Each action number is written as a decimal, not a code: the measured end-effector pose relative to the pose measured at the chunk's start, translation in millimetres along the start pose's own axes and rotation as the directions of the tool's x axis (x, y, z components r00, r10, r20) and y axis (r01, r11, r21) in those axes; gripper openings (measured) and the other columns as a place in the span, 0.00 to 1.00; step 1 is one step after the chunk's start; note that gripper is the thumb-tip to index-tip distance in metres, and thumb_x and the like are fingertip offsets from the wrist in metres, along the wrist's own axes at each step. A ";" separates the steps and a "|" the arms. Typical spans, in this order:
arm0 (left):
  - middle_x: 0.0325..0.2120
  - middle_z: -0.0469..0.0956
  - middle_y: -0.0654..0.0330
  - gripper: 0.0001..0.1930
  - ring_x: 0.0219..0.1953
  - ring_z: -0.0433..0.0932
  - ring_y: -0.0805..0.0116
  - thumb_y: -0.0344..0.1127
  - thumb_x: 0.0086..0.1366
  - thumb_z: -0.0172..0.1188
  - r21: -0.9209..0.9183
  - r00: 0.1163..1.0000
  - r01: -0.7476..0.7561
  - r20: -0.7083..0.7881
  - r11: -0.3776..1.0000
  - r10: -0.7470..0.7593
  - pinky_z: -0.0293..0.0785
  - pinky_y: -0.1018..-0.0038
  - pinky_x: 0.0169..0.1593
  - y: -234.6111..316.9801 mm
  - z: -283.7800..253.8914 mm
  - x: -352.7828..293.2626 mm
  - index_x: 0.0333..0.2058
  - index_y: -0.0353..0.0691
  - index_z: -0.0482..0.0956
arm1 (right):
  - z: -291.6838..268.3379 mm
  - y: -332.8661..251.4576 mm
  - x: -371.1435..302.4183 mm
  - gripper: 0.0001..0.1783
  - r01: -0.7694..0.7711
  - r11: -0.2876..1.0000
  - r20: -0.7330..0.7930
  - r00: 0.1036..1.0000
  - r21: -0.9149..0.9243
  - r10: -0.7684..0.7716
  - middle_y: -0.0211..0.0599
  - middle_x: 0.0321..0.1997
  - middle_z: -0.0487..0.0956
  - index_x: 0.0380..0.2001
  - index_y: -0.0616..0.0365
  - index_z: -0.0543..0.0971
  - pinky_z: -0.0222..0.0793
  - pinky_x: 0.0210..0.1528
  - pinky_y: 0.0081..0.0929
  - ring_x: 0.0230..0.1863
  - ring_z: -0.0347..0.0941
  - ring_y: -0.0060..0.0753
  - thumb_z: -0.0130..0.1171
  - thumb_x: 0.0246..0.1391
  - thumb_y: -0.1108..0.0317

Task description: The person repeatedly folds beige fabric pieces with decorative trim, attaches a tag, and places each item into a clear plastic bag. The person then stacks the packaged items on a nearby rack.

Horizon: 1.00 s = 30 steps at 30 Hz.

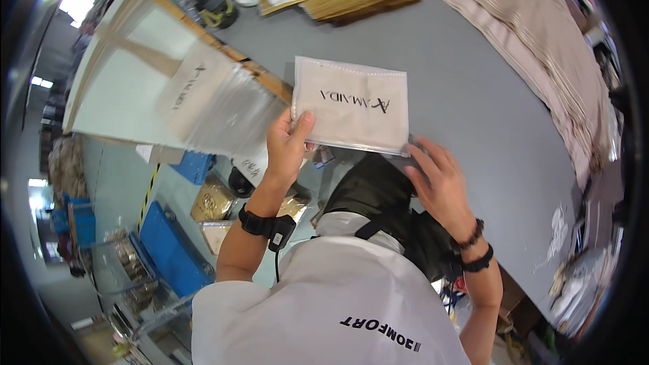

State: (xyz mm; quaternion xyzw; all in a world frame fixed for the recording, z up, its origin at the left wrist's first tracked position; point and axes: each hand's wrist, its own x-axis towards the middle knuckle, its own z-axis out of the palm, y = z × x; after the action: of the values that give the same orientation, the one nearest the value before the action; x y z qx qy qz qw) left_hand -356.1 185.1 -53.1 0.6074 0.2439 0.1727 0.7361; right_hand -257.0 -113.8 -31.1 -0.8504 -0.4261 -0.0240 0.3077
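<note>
The broad grey surface (466, 88) carries a flat clear plastic packet of beige folded cloth (353, 105) at its near edge. The left hand (287, 142) pinches the packet's lower left corner; the right hand (439, 182), fingers spread open, touches its lower right corner.

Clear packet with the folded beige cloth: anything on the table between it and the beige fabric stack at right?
Nothing: the head view shows only bare grey table between the packet and the fabric stack.
</note>
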 end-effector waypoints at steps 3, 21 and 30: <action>0.34 0.83 0.67 0.15 0.30 0.77 0.82 0.44 0.75 0.64 0.087 0.940 -0.275 -0.184 0.958 0.286 0.71 0.79 0.29 25.9 -45.5 -1.1 0.49 0.39 0.81 | -6.5 -5.3 -8.4 0.17 -0.040 0.999 -0.010 0.999 0.029 0.041 0.45 0.58 0.81 0.52 0.59 0.83 0.76 0.56 0.45 0.55 0.78 0.54 0.67 0.60 0.70; 0.43 0.85 0.52 0.34 0.45 0.81 0.63 0.55 0.62 0.73 0.642 0.663 0.212 -0.649 0.737 0.374 0.75 0.68 0.52 46.6 -289.7 40.9 0.51 0.26 0.83 | -37.2 20.3 -66.4 0.15 -0.269 0.956 -0.054 0.960 0.118 0.276 0.46 0.58 0.82 0.52 0.60 0.84 0.78 0.55 0.36 0.55 0.81 0.49 0.63 0.62 0.79; 0.52 0.75 0.55 0.21 0.50 0.71 0.61 0.41 0.64 0.71 0.956 0.435 -0.080 -0.221 0.281 0.873 0.69 0.65 0.51 70.9 -171.3 44.3 0.54 0.43 0.82 | -80.5 63.7 -56.4 0.13 -0.352 0.935 -0.170 0.919 0.049 0.355 0.49 0.54 0.84 0.50 0.62 0.84 0.77 0.56 0.36 0.52 0.83 0.51 0.61 0.65 0.77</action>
State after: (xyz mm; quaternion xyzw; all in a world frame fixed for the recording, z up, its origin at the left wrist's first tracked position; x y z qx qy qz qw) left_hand -414.2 362.6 -14.9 0.7946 0.3414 0.4993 0.0524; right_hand -228.0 -226.1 -15.1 -0.9050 -0.2372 -0.0394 0.3509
